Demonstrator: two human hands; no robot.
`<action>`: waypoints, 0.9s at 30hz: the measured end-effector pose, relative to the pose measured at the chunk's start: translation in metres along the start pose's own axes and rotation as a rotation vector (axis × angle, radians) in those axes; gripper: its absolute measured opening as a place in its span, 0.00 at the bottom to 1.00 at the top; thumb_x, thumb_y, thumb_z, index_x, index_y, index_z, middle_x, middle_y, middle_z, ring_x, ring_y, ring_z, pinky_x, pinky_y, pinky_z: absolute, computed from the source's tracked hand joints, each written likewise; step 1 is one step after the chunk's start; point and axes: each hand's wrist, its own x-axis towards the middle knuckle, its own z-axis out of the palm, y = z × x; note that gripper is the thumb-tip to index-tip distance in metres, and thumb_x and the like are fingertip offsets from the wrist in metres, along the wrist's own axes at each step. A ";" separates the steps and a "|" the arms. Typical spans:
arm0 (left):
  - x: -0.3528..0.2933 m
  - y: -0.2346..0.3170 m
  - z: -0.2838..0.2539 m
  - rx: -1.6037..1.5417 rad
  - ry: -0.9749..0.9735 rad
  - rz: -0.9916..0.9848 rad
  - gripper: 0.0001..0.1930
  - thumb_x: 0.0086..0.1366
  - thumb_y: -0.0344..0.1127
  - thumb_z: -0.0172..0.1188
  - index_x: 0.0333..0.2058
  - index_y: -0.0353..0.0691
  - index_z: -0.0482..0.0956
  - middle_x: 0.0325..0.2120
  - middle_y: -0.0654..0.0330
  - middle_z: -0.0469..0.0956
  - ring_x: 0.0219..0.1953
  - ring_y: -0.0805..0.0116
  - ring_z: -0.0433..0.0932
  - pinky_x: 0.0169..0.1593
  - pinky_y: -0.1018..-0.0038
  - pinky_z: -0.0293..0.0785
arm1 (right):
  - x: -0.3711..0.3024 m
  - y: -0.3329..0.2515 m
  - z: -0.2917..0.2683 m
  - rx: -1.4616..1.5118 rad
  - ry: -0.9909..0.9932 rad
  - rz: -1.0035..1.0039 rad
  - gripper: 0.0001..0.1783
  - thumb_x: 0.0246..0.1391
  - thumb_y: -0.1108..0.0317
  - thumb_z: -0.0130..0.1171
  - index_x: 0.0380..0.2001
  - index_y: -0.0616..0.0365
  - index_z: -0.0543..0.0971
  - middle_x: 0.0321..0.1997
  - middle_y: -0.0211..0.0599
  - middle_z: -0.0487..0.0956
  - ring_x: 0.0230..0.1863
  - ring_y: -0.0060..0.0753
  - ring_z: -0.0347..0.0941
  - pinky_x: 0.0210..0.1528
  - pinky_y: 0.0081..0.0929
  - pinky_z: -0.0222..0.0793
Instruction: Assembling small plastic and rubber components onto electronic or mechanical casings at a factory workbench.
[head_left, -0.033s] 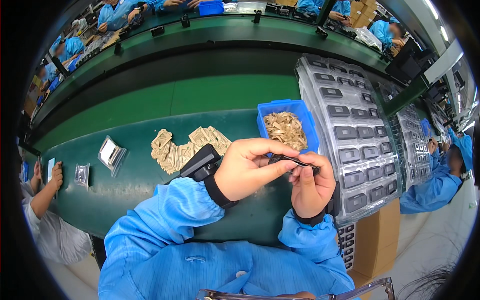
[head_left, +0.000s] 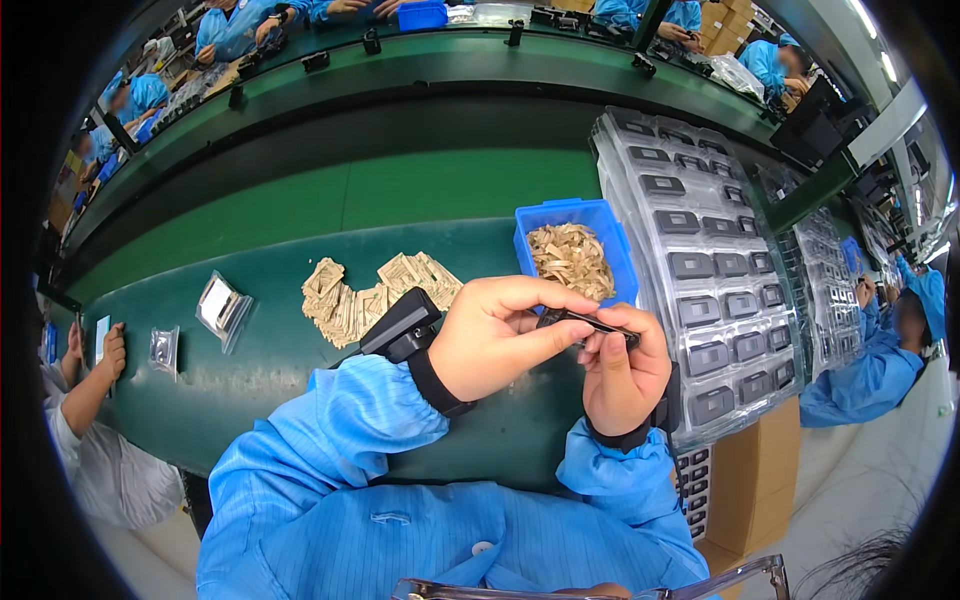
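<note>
Left hand (head_left: 485,335) and right hand (head_left: 625,385) pinching slim black piece (head_left: 604,327), boxy blue plastic bin (head_left: 625,262) sitting at green counter (head_left: 270,350) far edge

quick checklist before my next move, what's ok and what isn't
1. Black part secured: ok, pinched by the fingers of left hand and right hand.
2. Its hidden faces checked: cannot tell, fingers cover much of it.
3. Blue bin close by: ok, just beyond the hands, holding tan strips.
4. Tan frame-shaped sheets neatly squared up: not ok, they lie fanned out on the green table.
5. Clear plastic tray seemingly within reach: ok, at the right, with dark rectangular housings in it.
</note>
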 end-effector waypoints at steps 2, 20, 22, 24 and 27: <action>0.000 -0.001 0.000 -0.006 0.006 0.005 0.13 0.63 0.17 0.62 0.47 0.28 0.80 0.43 0.51 0.82 0.45 0.67 0.81 0.51 0.73 0.79 | 0.000 0.000 0.000 0.006 -0.002 0.006 0.11 0.67 0.68 0.55 0.46 0.65 0.76 0.33 0.33 0.75 0.30 0.19 0.69 0.32 0.16 0.64; -0.001 -0.006 -0.001 -0.043 0.029 -0.014 0.08 0.66 0.22 0.62 0.43 0.30 0.83 0.38 0.54 0.84 0.42 0.68 0.82 0.49 0.74 0.79 | -0.003 -0.001 0.002 0.005 0.024 0.021 0.13 0.69 0.63 0.53 0.44 0.64 0.76 0.27 0.31 0.73 0.26 0.17 0.67 0.26 0.14 0.59; 0.000 -0.007 0.003 -0.008 0.047 -0.007 0.09 0.66 0.24 0.62 0.44 0.30 0.83 0.37 0.55 0.84 0.41 0.70 0.82 0.47 0.75 0.79 | -0.004 -0.001 0.003 0.083 0.087 0.099 0.14 0.70 0.62 0.51 0.45 0.63 0.75 0.26 0.30 0.72 0.25 0.16 0.65 0.24 0.13 0.58; 0.000 -0.003 0.006 0.025 0.061 -0.003 0.09 0.66 0.25 0.63 0.44 0.30 0.83 0.37 0.55 0.84 0.40 0.71 0.82 0.45 0.75 0.80 | -0.003 -0.001 0.003 0.109 0.125 0.130 0.14 0.70 0.62 0.51 0.46 0.62 0.75 0.26 0.29 0.72 0.24 0.15 0.65 0.24 0.13 0.58; 0.003 0.009 0.001 0.556 0.089 0.009 0.08 0.62 0.28 0.67 0.39 0.31 0.83 0.33 0.57 0.84 0.34 0.71 0.83 0.36 0.75 0.80 | 0.000 -0.002 0.004 0.158 0.158 0.176 0.13 0.70 0.61 0.52 0.46 0.61 0.74 0.26 0.29 0.73 0.25 0.15 0.65 0.24 0.12 0.58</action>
